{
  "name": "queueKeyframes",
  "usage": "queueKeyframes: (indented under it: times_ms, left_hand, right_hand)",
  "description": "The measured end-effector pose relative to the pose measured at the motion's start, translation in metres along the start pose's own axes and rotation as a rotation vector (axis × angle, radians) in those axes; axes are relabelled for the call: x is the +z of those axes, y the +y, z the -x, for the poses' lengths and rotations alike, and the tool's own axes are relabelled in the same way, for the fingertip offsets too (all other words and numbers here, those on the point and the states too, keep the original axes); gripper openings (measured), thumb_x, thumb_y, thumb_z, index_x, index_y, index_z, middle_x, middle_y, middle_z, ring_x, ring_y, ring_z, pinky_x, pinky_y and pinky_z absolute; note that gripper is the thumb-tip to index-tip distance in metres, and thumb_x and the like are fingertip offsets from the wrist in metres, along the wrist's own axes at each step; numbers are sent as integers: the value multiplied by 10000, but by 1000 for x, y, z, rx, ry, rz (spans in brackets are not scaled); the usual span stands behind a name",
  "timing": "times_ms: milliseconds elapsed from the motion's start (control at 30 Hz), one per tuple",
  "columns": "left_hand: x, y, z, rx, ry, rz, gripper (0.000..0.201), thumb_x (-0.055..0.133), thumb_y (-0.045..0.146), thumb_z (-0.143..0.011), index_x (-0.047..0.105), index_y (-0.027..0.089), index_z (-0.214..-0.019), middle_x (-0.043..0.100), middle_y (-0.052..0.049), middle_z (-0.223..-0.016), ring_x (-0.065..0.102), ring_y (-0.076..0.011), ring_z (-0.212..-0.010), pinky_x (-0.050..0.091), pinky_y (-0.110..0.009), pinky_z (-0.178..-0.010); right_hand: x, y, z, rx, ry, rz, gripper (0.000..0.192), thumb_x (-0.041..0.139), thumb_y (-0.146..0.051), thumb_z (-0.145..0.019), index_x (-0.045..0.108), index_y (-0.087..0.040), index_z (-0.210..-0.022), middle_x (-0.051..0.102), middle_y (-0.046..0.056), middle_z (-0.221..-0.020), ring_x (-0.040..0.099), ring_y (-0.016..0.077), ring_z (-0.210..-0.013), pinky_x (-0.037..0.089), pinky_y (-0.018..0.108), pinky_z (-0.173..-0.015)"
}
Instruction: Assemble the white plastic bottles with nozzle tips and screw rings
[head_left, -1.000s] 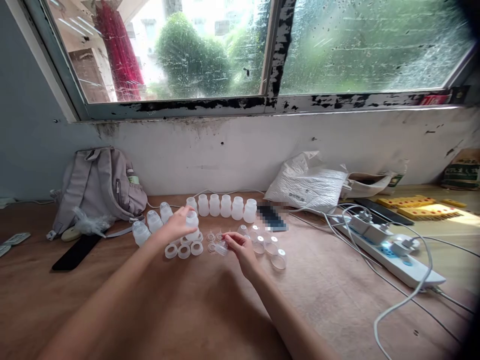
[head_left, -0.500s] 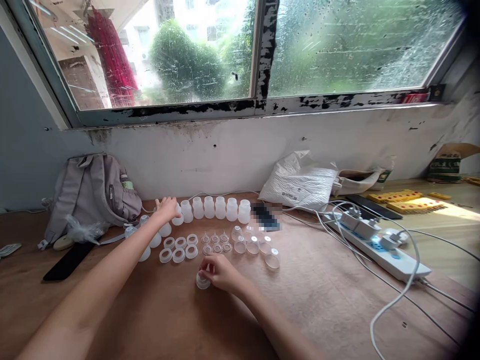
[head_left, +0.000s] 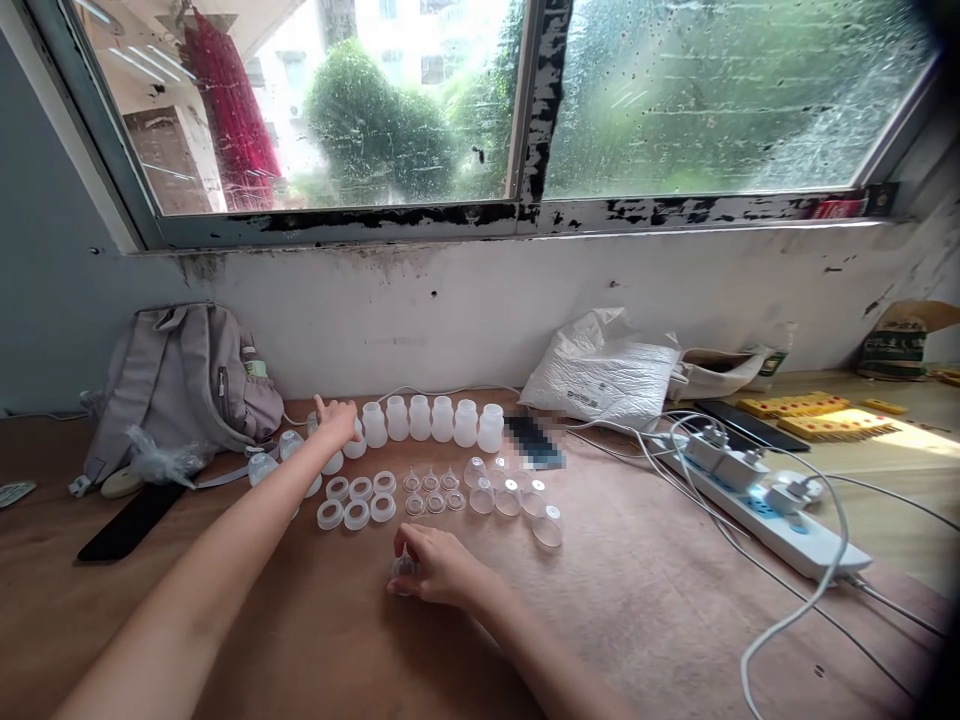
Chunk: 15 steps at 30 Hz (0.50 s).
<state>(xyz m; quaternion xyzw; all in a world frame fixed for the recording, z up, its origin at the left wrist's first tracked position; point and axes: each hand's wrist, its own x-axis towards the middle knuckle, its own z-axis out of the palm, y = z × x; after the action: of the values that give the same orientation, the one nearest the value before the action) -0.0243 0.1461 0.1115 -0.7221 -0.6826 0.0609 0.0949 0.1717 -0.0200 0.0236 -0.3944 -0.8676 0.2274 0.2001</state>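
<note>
While the right hand [head_left: 435, 566] pinches a clear piece [head_left: 403, 568], the left hand [head_left: 335, 420] is beside far bottles [head_left: 420, 420], its grip impossible to tell.

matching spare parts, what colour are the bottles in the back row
Frosted, milky white; the bottles show best in the head view.

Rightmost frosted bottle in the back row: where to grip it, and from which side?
I'd pinch the frosted bottle at its waist, coming from the near side, slightly above. It stands upright and seems to narrow around mid-height. Another bottle stands close on its left; the clear domed caps in front look low enough to reach over.
</note>
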Motion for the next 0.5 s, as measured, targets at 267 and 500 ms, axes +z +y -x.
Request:
queueKeyframes:
  times_ms: [267, 500]
  left_hand:
    - [-8, 8, 18, 60, 148, -11, 449, 672, 287, -604, 534, 96, -985, 563, -195, -1016, 408, -352, -1062, 55, -555, -950]
    - [11, 28, 106, 258, 455, 381, 281, 364, 209, -814, 521, 192, -1046, 557, -91, -1075, 430, -251, -1055, 189, -454, -974]
  right_hand:
    - [2, 1, 0, 4, 20, 24, 283, 620, -412, -667, 470, -215, -806, 557, -4, -744, 474, 128, -636, 253, 209, -509]
    - [13, 6, -4, 46, 169, -83, 218, 533, -383, -758, 474, -186, -686, 516, -16, -608, 425, 95, -541, 244, 204, -491]
